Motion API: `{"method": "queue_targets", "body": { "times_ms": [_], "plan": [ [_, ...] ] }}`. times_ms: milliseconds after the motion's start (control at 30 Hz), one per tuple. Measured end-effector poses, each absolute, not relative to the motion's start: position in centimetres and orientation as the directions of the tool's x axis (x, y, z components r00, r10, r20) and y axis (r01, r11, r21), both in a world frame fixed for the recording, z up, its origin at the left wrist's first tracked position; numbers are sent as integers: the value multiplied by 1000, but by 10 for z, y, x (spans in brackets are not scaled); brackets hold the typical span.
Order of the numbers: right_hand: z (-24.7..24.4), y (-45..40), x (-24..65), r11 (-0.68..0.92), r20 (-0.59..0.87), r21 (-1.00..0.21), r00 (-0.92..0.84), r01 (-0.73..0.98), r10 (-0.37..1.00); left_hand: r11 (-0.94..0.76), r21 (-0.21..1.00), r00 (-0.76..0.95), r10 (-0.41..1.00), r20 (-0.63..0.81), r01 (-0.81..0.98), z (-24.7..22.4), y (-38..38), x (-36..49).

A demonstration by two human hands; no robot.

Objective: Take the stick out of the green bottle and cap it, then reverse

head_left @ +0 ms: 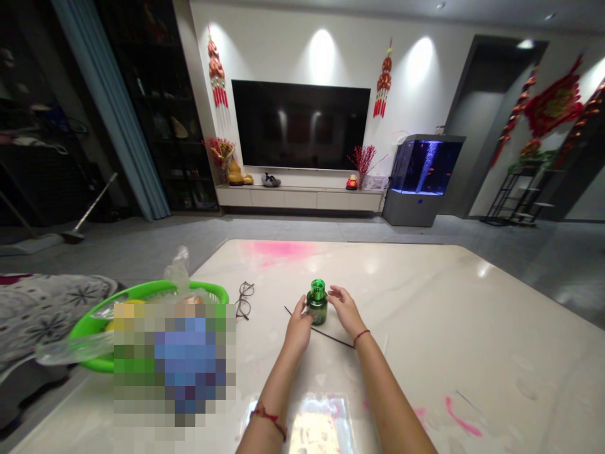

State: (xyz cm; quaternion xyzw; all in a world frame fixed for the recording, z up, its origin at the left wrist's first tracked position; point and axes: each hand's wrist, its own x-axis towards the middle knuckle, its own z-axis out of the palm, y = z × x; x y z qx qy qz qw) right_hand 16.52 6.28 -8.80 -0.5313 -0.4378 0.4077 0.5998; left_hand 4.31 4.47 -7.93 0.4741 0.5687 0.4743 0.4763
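A small green glass bottle point(317, 309) with a shiny green faceted cap point(318, 289) stands upright on the table. My left hand point(299, 326) holds its left side, thumb and fingers around the lower body. On the other side, my right hand point(347, 310) is open, its curved fingers close to the bottle's shoulder; whether they touch it I cannot tell. A thin dark stick point(333, 338) lies slantwise on the tabletop by the bottle's base and my right wrist. The bottle's contents are unclear.
The pale marble-look table point(425, 284) has pink stains. Eyeglasses point(244, 301) lie left of the bottle. Further left sits a green basket point(151, 287) with plastic bags, partly blurred out. A clear sheet point(347, 419) lies in front, and a thin white strip point(386, 343) at right.
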Motion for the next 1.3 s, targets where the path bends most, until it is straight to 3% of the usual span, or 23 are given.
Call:
{"method": "queue_targets", "body": {
  "times_ms": [100,167,300,433,567,733,867,1033,1167,1300],
  "plan": [
    [-96,58,169,-10,-1,-998,141,60,990,153,976,-152,980,-130,154,-77,45,38],
    [-100,51,173,-77,-54,-964,95,254,994,156,972,-171,977,-125,178,-75,45,34],
    [-98,34,172,-53,-10,-695,64,717,998,175,966,-212,968,-133,190,-70,45,22],
    [-83,22,156,-61,-1,-469,69,881,998,176,966,-271,955,-121,188,-63,42,14],
    [-76,17,143,-47,39,-368,66,929,997,128,981,-350,934,-71,144,-59,38,13],
    [-78,18,137,24,28,-320,-16,947,999,12,992,-505,860,-75,-127,-60,36,13],
    [-70,20,141,74,21,-446,-72,892,997,-77,960,-601,792,-105,-269,-60,38,10],
    [-44,13,167,106,189,-666,30,738,981,-79,950,-620,774,-132,-301,-60,39,7],
    [-35,3,203,-118,155,-693,308,711,939,-41,953,-593,790,-154,-301,-58,38,6],
    [-52,-4,237,-377,-5,-498,432,781,902,-1,953,-527,834,-166,-303,-56,36,9]
  ]
}}
